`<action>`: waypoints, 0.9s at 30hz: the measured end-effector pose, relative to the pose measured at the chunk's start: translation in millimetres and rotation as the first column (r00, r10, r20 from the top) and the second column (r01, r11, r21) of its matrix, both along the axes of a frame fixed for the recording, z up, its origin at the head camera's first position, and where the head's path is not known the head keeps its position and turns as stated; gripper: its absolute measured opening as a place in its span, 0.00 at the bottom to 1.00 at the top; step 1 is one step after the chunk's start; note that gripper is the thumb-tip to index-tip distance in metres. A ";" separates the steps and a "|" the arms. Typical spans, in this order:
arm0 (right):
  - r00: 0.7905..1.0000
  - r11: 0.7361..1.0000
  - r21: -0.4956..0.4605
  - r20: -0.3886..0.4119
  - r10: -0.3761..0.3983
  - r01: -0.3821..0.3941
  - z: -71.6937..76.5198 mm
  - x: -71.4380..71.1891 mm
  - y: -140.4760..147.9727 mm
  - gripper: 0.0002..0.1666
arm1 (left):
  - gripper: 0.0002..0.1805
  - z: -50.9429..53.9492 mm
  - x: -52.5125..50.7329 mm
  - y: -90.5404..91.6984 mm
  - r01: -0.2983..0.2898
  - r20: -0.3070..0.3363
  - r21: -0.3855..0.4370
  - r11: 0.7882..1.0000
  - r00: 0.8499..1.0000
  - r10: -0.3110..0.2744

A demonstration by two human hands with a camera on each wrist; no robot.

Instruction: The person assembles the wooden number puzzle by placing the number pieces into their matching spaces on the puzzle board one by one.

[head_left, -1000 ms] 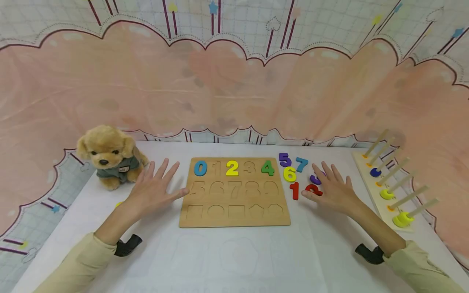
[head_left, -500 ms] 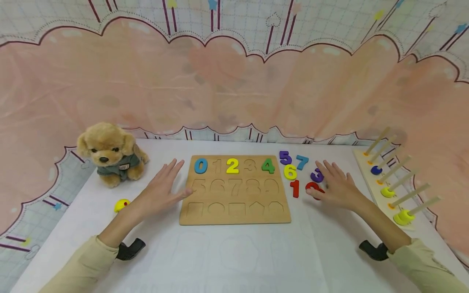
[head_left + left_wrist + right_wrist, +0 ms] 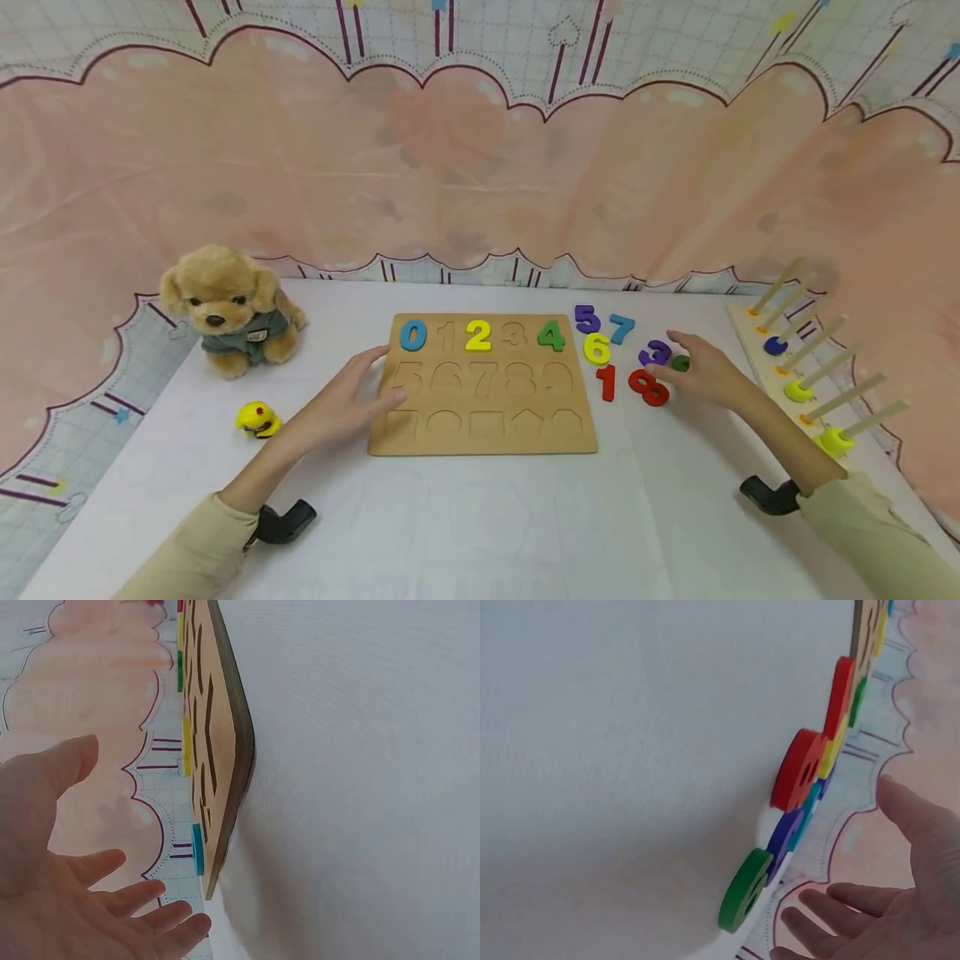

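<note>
A wooden board [image 3: 465,400] lies flat, holding a blue 0 [image 3: 413,335], a yellow 2 [image 3: 478,336] and a green 4 [image 3: 551,335] in its top row. My left hand [image 3: 348,400] is at the board's left edge with fingers relaxed, holding nothing; the left wrist view shows the hand [image 3: 105,892] apart from the board. My right hand [image 3: 705,372] hovers at the loose numbers with bent, spread fingers, nothing gripped. Beside it are a purple 3 [image 3: 655,352], a red 8 [image 3: 648,388] and a green piece [image 3: 680,363], partly hidden in the head view.
A purple 5 [image 3: 587,318], blue 7 [image 3: 622,328], yellow 6 [image 3: 597,349] and red 1 [image 3: 606,383] lie right of the board. A plush dog [image 3: 232,312] and yellow toy [image 3: 258,419] are on the left, a peg rack [image 3: 780,375] on the right.
My right hand has shifted right, uncovering the purple 3, the red 8 and part of the green piece. The left hand has moved slightly right and lower, and the yellow toy is now fully in view.
</note>
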State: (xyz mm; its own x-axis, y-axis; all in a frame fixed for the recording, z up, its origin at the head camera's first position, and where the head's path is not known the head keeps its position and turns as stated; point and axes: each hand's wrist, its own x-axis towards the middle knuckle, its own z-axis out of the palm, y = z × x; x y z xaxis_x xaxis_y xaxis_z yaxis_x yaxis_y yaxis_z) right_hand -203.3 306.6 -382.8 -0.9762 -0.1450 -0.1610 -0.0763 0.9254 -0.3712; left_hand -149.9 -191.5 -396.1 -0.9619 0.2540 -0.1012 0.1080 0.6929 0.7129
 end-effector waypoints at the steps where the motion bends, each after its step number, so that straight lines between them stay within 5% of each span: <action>1: 1.000 1.000 -0.007 0.006 -0.002 0.002 -0.4 -2.4 1.5 0.54 | 0.44 -0.6 -0.4 0.7 -0.002 -0.003 0.003 1.000 1.000 0.002; 14: 0.992 0.996 -0.083 0.127 -0.019 0.029 -18.4 -22.9 11.6 0.58 | 0.42 -9.2 -2.8 4.0 -0.056 0.044 0.059 0.997 0.998 0.053; 27: 0.982 0.998 -0.002 0.177 -0.059 0.061 -22.8 -38.2 18.4 0.58 | 0.45 -14.4 -5.2 0.3 -0.029 0.060 0.023 0.999 0.998 0.028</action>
State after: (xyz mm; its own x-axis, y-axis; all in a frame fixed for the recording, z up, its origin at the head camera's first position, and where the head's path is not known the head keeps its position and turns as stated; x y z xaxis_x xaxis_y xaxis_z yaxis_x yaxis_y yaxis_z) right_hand -241.5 325.0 -405.6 -0.9393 -0.0891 -0.3312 0.0468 0.9234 -0.3809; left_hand -155.2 -191.2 -410.5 -0.9613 0.2293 -0.1529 0.0450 0.6781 0.7336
